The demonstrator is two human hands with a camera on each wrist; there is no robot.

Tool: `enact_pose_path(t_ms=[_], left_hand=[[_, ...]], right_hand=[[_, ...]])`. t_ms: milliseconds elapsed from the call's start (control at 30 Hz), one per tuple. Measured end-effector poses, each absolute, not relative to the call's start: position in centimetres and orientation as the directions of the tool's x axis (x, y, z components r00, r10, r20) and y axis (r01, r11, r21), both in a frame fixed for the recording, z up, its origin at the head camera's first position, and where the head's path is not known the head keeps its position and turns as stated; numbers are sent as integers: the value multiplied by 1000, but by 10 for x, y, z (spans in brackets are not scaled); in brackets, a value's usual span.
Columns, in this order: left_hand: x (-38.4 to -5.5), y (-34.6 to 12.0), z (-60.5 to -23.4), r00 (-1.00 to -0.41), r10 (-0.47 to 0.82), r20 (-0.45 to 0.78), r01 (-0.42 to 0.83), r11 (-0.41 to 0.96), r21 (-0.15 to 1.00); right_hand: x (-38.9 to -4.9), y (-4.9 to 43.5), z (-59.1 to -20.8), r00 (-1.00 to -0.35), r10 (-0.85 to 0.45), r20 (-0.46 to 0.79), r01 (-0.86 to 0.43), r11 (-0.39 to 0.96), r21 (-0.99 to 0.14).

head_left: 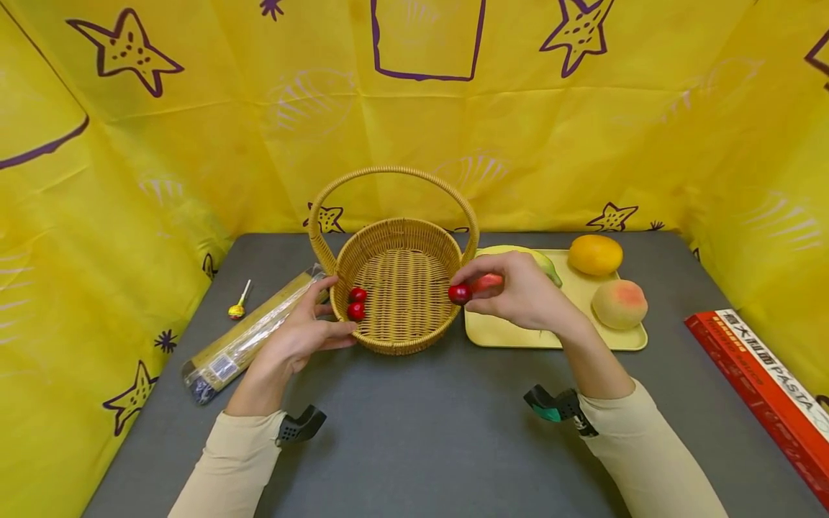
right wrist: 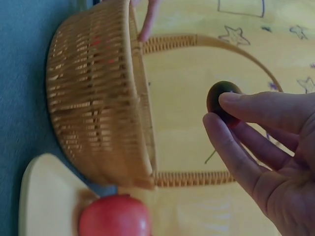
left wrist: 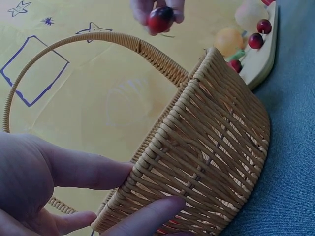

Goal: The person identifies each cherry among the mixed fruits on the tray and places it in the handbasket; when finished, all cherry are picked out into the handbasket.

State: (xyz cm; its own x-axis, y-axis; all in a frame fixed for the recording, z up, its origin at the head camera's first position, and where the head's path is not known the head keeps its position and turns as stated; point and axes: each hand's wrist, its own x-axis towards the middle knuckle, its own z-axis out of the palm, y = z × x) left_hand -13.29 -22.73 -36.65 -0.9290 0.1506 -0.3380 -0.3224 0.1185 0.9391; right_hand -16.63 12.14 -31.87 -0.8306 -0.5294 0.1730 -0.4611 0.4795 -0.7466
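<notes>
The left hand (head_left: 303, 337) grips the basket (head_left: 401, 288) by its rim, while the right hand (head_left: 523, 293) pinches a cherry (head_left: 460, 294) higher than the opposite rim, the basket just left of that hand.

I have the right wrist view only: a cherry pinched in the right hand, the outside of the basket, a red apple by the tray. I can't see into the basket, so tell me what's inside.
Observer: Two red cherries lie inside the basket, at its left side.
Operator: Now place the held cherry for me, left or right.
Observer: In the head view, the held cherry in the right hand appears at the basket's right rim, across from those two.
Operator: Report what sits at the tray's other end.
Observer: A peach sits at the right end of the tray, nearer the person than the mango.
</notes>
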Motion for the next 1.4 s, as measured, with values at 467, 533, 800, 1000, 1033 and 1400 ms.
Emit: enact_pose_path(t_ms=[467,533,800,1000,1033,1400], left_hand=[[-132,-228,-366,-927,154,-341,-326,115,938],[-132,-228,-366,-927,149,-343,-328,115,938],[-132,-228,-368,-926,138,-352,-337,118,934],[-133,-227,-368,-925,136,-355,-340,119,933],[-134,-227,-368,-925,136,-355,-341,119,933],[-133,-227,-367,-924,133,-358,-342,128,931]], right_hand=[[-183,82,-311,-770,-612,183,-456,326,-828],[-185,77,-311,-767,-614,185,-457,321,-829],[-194,59,-306,-765,-615,192,-496,371,-785],[-202,48,-306,-784,-598,167,-467,390,-794],[-203,46,-306,-786,-597,161,-461,390,-797],[-221,28,-303,-794,-597,113,-416,398,-818]])
